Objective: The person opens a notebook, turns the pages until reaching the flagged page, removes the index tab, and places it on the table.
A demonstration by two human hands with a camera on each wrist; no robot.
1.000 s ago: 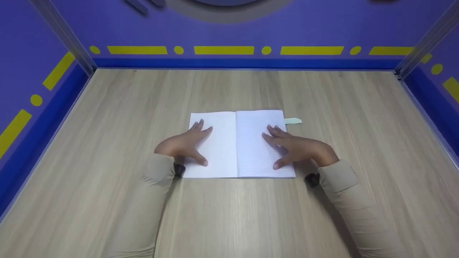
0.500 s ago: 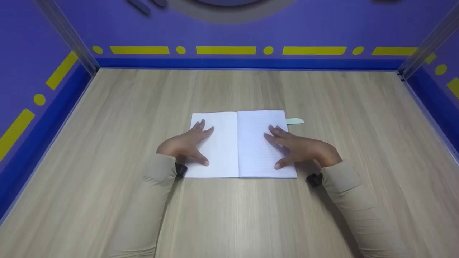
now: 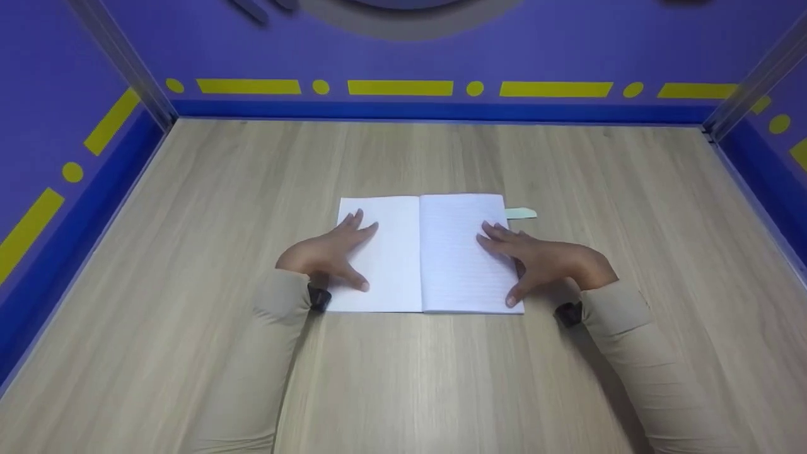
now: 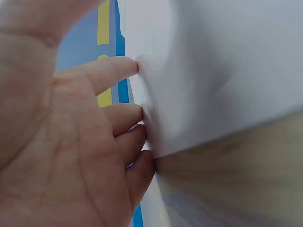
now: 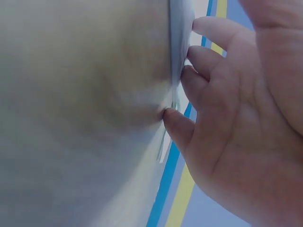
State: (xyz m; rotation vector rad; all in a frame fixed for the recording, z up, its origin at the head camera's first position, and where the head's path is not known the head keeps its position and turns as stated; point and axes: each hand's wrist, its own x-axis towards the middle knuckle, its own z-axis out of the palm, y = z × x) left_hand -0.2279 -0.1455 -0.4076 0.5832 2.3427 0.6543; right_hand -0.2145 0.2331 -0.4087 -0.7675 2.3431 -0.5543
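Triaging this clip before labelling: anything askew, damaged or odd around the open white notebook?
Only one minor oddity: a narrow, pale green strip juts past the right edge of the open white paper notebook, near its far corner, breaking the straight outline. Whether it's attached, I can't tell. No spill or tear shows.

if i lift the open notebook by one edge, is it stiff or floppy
The notebook would probably flop at its centre fold, as it looks thin. It's likely light, being mostly paper, and unlikely to tip, lying flat on the wood-grain tabletop.
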